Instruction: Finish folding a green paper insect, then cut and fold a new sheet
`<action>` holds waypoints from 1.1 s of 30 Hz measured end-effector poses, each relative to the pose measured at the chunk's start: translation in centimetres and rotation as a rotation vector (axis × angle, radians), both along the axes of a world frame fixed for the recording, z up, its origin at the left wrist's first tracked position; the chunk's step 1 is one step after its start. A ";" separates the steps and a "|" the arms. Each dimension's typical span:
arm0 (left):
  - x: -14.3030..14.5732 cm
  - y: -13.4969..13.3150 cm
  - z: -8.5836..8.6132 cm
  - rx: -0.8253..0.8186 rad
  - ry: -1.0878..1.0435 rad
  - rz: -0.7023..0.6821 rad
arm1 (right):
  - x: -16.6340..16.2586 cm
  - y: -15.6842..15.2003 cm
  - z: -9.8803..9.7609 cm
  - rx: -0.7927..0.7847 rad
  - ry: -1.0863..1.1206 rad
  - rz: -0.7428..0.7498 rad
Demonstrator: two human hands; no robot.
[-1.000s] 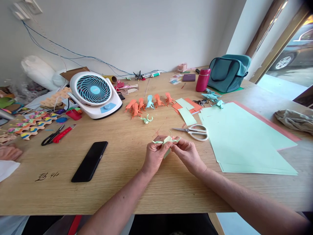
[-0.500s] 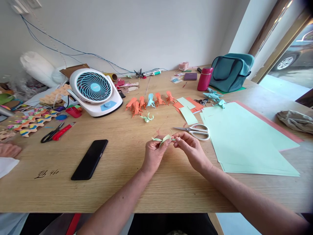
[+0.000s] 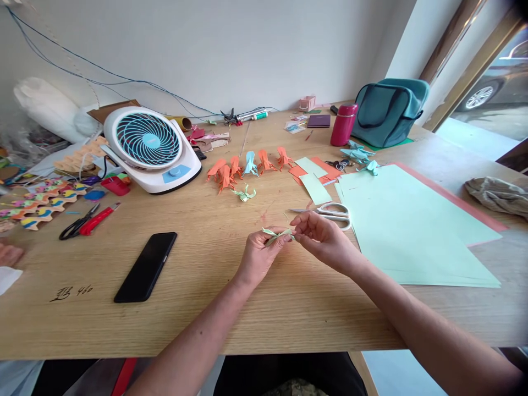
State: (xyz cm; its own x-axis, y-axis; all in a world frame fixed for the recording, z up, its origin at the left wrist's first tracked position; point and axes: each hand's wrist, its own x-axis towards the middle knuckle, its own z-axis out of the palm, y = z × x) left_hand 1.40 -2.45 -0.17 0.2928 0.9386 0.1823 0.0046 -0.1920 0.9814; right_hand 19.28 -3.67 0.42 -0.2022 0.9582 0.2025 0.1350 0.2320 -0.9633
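Between thumb and fingers my left hand pinches a small pale green folded paper piece. My right hand has its thumb and fingertips at the right end of that piece, closed on its tip. Just beyond my right hand lie scissors with white handles. A pale green origami figure sits farther back, in front of several orange origami figures and a light blue one. Part of the folded piece is hidden by my fingers.
Pale green paper sheets cover the right side. A black phone lies left, with a red utility knife beyond it. A fan, a pink bottle and a teal bag stand behind. Another person's hand shows at the left edge.
The green paper piece has been turned a little in my left hand, and its shape looks flatter. My right hand's fingers have shifted at its right end. The whole view has shifted slightly.
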 end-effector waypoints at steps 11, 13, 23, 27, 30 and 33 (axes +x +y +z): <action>0.0 0.0 -0.5 -0.076 -0.049 -0.013 | 0.4 0.3 -0.4 -0.062 0.101 0.106; -0.1 0.1 -0.5 -0.090 -0.042 0.008 | 0.4 0.3 -0.3 -0.063 0.107 0.122; -0.2 0.1 -0.3 -0.198 -0.023 0.011 | 0.5 0.1 0.0 -0.013 0.044 0.096; -0.1 0.0 -0.3 -0.289 -0.066 0.039 | 0.2 -0.3 0.4 0.054 -0.024 0.030; 0.0 0.0 -0.2 -0.326 -0.104 0.033 | 0.0 -0.5 0.6 0.051 -0.002 0.008; -0.1 -0.1 -0.1 -0.287 -0.097 0.028 | -0.1 -0.3 0.4 -0.034 0.086 0.053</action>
